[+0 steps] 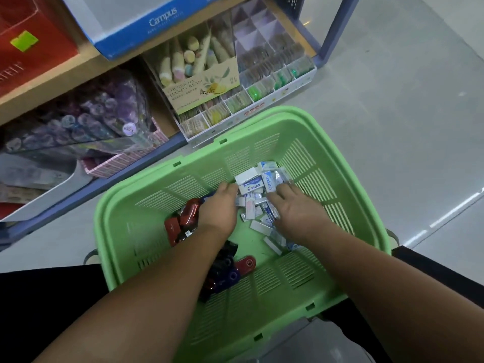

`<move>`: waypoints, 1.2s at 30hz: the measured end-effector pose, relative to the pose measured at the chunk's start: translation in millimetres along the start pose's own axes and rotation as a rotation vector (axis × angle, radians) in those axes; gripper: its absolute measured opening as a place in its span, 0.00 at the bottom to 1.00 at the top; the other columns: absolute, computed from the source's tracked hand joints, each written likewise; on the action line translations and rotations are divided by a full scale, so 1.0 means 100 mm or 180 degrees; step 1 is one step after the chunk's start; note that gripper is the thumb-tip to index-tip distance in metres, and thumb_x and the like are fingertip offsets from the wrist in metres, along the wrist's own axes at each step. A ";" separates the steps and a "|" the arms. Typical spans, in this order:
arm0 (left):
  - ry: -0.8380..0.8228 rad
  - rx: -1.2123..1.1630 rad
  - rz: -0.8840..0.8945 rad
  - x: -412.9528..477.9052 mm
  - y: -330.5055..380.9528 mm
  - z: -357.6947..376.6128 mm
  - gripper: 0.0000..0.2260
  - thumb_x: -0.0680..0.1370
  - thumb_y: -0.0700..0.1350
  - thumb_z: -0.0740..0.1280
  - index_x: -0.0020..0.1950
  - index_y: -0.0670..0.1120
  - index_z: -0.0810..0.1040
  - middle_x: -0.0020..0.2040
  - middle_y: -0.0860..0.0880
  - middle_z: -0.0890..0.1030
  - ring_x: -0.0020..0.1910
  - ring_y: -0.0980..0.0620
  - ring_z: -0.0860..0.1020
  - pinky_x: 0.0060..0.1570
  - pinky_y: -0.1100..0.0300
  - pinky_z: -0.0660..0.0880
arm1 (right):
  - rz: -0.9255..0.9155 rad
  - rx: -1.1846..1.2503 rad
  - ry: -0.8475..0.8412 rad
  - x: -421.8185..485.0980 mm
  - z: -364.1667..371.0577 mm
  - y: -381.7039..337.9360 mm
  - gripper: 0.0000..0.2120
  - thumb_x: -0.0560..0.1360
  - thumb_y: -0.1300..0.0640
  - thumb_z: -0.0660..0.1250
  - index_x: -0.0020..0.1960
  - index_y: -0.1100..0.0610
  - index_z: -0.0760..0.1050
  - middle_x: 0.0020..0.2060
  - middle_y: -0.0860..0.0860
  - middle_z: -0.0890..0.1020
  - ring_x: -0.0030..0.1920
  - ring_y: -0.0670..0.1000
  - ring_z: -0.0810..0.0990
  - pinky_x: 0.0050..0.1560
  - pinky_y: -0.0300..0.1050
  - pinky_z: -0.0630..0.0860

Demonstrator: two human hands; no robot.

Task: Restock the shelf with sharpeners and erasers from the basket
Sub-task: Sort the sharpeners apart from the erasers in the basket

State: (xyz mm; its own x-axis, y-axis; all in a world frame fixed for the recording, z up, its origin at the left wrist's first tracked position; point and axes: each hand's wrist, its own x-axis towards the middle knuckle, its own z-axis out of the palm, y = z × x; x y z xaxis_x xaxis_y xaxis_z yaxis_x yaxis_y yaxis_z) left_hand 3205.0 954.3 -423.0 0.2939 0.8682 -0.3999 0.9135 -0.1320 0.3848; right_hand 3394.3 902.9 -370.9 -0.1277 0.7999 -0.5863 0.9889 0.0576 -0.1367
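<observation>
A green plastic basket (pixel 348 195) sits on the floor below me. Inside it lies a heap of white and blue erasers (pixel 258 184), with red sharpeners (pixel 183 218) at the left and dark blue and black ones (pixel 225 271) nearer me. My left hand (pixel 218 210) reaches into the heap, fingers curled down among the erasers. My right hand (pixel 296 210) lies on the erasers beside it, fingers bent over them. Whether either hand holds an eraser is hidden. The shelf's white divided tray (pixel 264 100) stands just beyond the basket.
A hand cream display box (pixel 201 93) sits on the tray's left part. Purple pens in a clear case (pixel 86 121) fill the shelf's left. A blue Campus box (pixel 146 24) and a red box (pixel 31 43) rest on the upper board. Grey floor (pixel 392 100) spreads to the right.
</observation>
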 end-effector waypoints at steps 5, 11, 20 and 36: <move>-0.0045 -0.0212 -0.0066 -0.05 -0.07 0.03 0.06 0.79 0.45 0.67 0.53 0.48 0.72 0.51 0.45 0.78 0.43 0.46 0.76 0.40 0.55 0.71 | 0.0090 0.0256 0.0186 0.03 -0.04 0.02 0.30 0.77 0.54 0.69 0.76 0.52 0.61 0.72 0.54 0.67 0.71 0.55 0.68 0.61 0.56 0.78; 0.0061 -0.1858 -0.0082 -0.11 0.32 -0.11 0.16 0.77 0.51 0.74 0.62 0.48 0.77 0.46 0.52 0.80 0.44 0.54 0.80 0.43 0.62 0.76 | 0.0177 0.1069 0.1463 0.00 -0.08 0.03 0.12 0.78 0.55 0.65 0.59 0.60 0.77 0.52 0.58 0.80 0.48 0.63 0.79 0.42 0.54 0.78; -0.0552 0.1402 0.0765 -0.44 -0.33 -0.21 0.18 0.82 0.52 0.59 0.69 0.48 0.77 0.79 0.49 0.66 0.76 0.46 0.63 0.76 0.45 0.54 | -0.1237 -0.0288 0.1012 0.22 0.00 -0.44 0.19 0.72 0.56 0.69 0.63 0.56 0.78 0.60 0.55 0.78 0.65 0.59 0.75 0.68 0.58 0.70; -0.1313 0.0842 0.0212 -0.55 -0.03 -1.52 0.18 0.77 0.36 0.65 0.61 0.55 0.77 0.53 0.52 0.80 0.50 0.48 0.77 0.45 0.55 0.74 | -0.0512 0.0271 0.0406 0.40 -0.24 -0.81 0.16 0.79 0.46 0.61 0.63 0.47 0.77 0.58 0.50 0.82 0.60 0.56 0.79 0.57 0.49 0.78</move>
State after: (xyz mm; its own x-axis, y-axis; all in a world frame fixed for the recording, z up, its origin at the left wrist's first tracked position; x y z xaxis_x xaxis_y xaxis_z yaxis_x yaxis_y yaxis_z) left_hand 3143.6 979.6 -275.7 0.3920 0.5991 -0.6981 0.9134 -0.3439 0.2178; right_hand 3310.6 944.8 -364.4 -0.2673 0.8540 -0.4464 0.9459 0.1443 -0.2906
